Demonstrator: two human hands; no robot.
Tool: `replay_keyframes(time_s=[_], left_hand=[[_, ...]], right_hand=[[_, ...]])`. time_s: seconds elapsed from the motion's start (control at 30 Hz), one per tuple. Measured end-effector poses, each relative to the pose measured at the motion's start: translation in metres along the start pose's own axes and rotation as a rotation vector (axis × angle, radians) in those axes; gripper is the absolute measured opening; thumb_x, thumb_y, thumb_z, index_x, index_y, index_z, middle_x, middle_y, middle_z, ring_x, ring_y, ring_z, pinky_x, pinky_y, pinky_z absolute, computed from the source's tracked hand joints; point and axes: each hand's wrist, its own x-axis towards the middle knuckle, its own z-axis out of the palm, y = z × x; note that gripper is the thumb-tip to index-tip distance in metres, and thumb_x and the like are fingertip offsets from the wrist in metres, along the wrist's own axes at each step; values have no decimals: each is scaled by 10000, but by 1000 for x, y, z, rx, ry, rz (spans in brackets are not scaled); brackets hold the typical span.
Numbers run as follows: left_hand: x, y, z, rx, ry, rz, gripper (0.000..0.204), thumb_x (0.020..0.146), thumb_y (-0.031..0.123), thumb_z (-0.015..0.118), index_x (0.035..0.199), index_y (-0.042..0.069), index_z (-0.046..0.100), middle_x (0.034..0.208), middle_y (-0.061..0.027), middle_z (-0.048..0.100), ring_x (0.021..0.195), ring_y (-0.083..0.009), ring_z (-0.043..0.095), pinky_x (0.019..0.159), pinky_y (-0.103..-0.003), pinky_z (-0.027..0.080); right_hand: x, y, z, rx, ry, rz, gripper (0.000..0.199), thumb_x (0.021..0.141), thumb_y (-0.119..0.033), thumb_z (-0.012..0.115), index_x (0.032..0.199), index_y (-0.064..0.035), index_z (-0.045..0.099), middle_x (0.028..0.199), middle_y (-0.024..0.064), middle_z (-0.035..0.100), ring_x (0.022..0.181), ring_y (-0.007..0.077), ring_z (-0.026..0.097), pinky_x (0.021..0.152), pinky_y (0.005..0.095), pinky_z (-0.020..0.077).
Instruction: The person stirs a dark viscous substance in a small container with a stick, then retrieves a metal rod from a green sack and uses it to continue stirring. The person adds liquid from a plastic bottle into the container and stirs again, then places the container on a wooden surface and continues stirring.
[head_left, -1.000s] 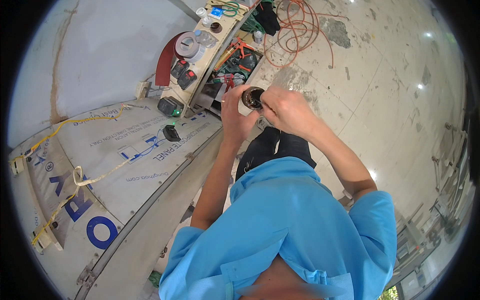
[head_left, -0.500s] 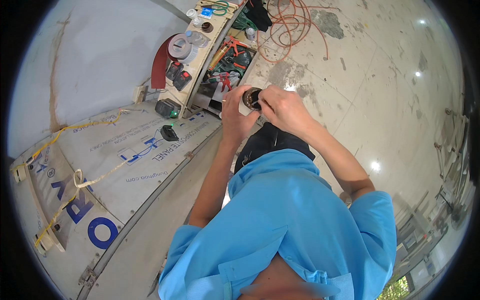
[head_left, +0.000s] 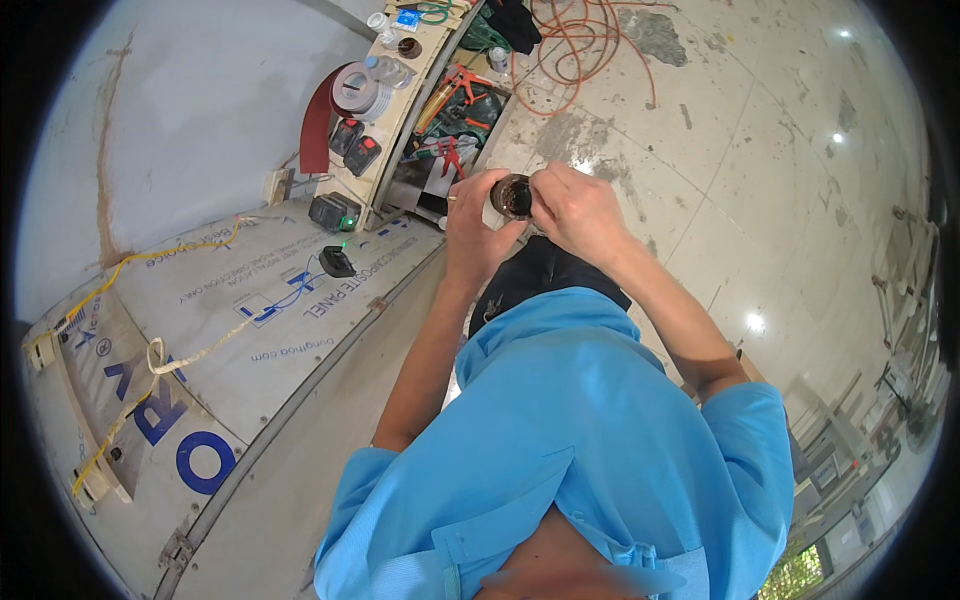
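Note:
My left hand (head_left: 472,228) and my right hand (head_left: 577,208) meet in front of my chest, both gripping a small dark round object (head_left: 512,196) with a brownish centre. The left hand cups it from the left with the fingers curled around its rim. From the right, my other hand's fingers pinch its edge. What the object is cannot be told from here. My blue shirt fills the lower part of the view.
A large white panel (head_left: 220,330) with blue lettering lies at the left, with a yellowish cord (head_left: 150,360) and a small black device (head_left: 337,262) on it. A wooden shelf (head_left: 395,110) holds tape rolls and batteries. A tool box (head_left: 455,110) and orange cable (head_left: 590,50) lie beyond.
Both hands stay together on the small round object; they hold nearly the same pose. The view has shifted slightly, with the shelf moving up in the picture.

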Motion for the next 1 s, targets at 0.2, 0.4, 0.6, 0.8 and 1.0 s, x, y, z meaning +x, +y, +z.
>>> replay_keyframes(time_s=[0.2, 0.4, 0.6, 0.8, 1.0], left_hand=[[-2, 2, 2, 11, -4, -40, 740, 685, 37, 926, 1348, 149, 617, 1273, -60, 721, 1176, -313, 673, 1065, -458, 465], [-3, 0, 0, -25, -23, -11, 692, 691, 20, 879, 1339, 102, 652, 1289, -106, 705, 1213, -329, 647, 1054, -438, 480], [-2, -2, 3, 15, -39, -24, 717, 696, 90, 934, 1336, 136, 613, 1267, -69, 722, 1159, -325, 679, 1054, -464, 458], [-4, -3, 4, -39, -52, -56, 697, 692, 25, 866, 1349, 100, 647, 1292, -100, 700, 1212, -331, 633, 1069, -447, 471], [-6, -6, 2, -76, -50, -70, 687, 707, 36, 878, 1353, 101, 654, 1268, -77, 701, 1182, -290, 634, 1016, -411, 503]], right_hand=[[-6, 2, -1, 134, -53, -1, 160, 860, -97, 732, 964, -45, 620, 880, 121, 618, 761, 354, 686, 627, 467, 568], [-9, 4, 0, 39, -25, 32, 135, 875, -95, 722, 965, -42, 637, 887, 135, 645, 757, 379, 684, 641, 480, 568], [-13, 1, 3, 261, -48, 106, 141, 871, -100, 731, 953, -40, 633, 882, 135, 634, 760, 373, 682, 652, 477, 567], [-14, -1, 5, 103, 23, 76, 116, 872, -81, 724, 945, -44, 642, 882, 138, 646, 762, 371, 680, 651, 471, 559], [-16, -1, 6, 190, 20, 75, 112, 867, -67, 720, 927, -44, 629, 868, 128, 634, 756, 358, 676, 645, 466, 561]])
